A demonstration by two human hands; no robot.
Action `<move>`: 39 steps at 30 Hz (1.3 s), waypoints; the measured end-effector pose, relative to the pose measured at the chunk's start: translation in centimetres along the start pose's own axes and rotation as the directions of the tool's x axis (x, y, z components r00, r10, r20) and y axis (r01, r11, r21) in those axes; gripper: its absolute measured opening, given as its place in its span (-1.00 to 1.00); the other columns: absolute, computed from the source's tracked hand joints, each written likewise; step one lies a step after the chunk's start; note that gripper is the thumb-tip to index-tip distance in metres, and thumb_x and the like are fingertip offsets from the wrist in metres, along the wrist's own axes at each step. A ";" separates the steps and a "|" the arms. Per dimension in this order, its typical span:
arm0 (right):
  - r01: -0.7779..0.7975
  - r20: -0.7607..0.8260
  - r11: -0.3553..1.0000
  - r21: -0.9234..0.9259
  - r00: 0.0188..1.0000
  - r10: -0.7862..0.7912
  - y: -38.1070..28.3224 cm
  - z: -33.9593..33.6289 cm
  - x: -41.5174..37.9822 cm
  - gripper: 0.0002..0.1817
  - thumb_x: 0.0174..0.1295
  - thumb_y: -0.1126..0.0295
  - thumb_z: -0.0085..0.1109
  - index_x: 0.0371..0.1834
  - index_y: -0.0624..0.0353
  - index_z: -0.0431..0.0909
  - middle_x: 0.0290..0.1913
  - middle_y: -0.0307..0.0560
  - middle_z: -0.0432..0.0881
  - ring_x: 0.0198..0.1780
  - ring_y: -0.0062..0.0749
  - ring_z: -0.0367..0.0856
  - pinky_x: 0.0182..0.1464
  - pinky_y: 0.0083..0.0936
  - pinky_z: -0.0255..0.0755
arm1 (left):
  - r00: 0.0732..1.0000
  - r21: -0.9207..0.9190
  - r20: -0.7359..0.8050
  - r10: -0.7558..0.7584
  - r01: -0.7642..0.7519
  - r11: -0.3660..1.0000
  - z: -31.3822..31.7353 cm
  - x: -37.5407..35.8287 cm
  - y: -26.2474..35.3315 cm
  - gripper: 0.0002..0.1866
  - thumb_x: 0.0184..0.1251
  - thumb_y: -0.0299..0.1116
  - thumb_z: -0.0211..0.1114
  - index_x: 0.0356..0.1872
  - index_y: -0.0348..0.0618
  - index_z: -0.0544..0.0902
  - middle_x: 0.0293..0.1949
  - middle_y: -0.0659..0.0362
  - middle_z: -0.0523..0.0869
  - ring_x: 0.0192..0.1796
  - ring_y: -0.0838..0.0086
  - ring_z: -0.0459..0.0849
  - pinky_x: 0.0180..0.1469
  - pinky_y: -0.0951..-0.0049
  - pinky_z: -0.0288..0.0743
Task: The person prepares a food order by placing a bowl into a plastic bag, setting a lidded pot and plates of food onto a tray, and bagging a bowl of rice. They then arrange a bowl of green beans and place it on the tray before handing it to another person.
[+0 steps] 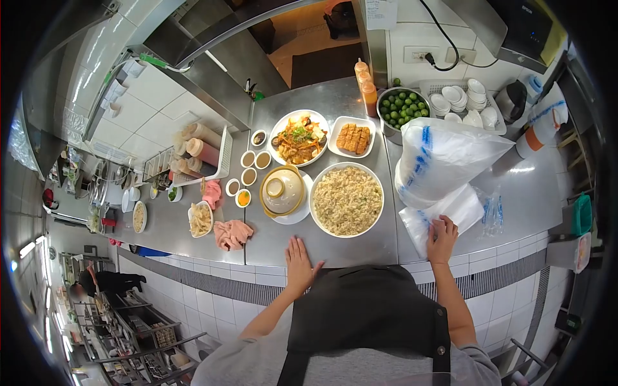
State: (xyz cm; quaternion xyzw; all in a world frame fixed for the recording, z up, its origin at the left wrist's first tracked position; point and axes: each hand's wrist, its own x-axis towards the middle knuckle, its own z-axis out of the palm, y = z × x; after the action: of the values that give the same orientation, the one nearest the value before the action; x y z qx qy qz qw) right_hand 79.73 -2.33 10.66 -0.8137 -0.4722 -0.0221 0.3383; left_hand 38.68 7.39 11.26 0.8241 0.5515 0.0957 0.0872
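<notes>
My left hand (299, 265) lies flat at the front edge of the steel counter, fingers stretched out, holding nothing. My right hand (442, 241) has its fingers curled onto a flat plastic bag (421, 225) at the counter's front. Behind that bag bulges a larger stack of clear plastic bags (428, 161) with blue print. Nearest my left hand stand a lidded clay pot (283, 191) on a white plate and a big bowl of fried rice (347, 199). Farther back are a plate of saucy stir-fry (299, 138) and a dish of sliced fried cutlet (352, 137).
Several small sauce cups (248, 175) and pink cloths (232, 235) lie left of the pot. A bowl of green limes (403, 108), orange sauce bottles (367, 93) and a basket of white dishes (458, 100) stand at the back. Another person (112, 281) is at far left.
</notes>
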 end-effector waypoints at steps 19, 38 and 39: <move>0.016 -0.175 0.980 0.200 0.984 0.020 1.2 -0.7 0.4 -0.86 0.07 0.52 0.31 -0.30 0.10 0.63 -0.17 -0.07 0.57 -0.06 -0.09 0.46 0.03 -0.22 0.33 | 0.999 -0.043 0.050 0.016 -0.014 0.999 0.1 1.3 1.4 0.15 0.27 0.24 0.21 0.49 -0.50 -0.17 0.52 -0.35 -0.17 0.59 -0.13 -0.20 0.52 -0.16 -0.25; -0.092 0.037 0.971 0.219 0.996 0.086 -3.0 -2.8 6.6 -0.83 0.10 0.38 0.38 -0.40 0.25 0.63 -0.42 -0.04 0.59 -0.28 -0.14 0.59 -0.26 -0.30 0.46 | 0.767 -0.582 -0.085 0.636 -0.557 0.593 -4.7 9.1 17.6 -0.63 0.20 -0.44 0.37 0.07 -0.12 0.62 0.09 -0.04 0.57 -0.04 0.19 0.64 -0.04 0.25 0.56; -0.089 0.066 0.973 0.212 0.995 0.076 -3.3 -3.2 6.4 -0.84 0.11 0.38 0.37 -0.41 0.25 0.63 -0.42 -0.04 0.59 -0.29 -0.14 0.59 -0.25 -0.28 0.46 | 0.717 -0.597 -0.066 0.694 -0.586 0.548 -4.6 9.8 19.9 -0.64 0.18 -0.43 0.37 0.04 -0.14 0.63 0.21 -0.07 0.50 0.04 0.14 0.62 0.03 0.20 0.54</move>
State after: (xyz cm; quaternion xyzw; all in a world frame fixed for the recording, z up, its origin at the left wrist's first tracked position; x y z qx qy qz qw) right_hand 81.59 1.73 17.18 -0.7916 -0.4471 0.0664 0.4112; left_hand 58.91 9.16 21.28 0.9049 0.1447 0.2096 0.3409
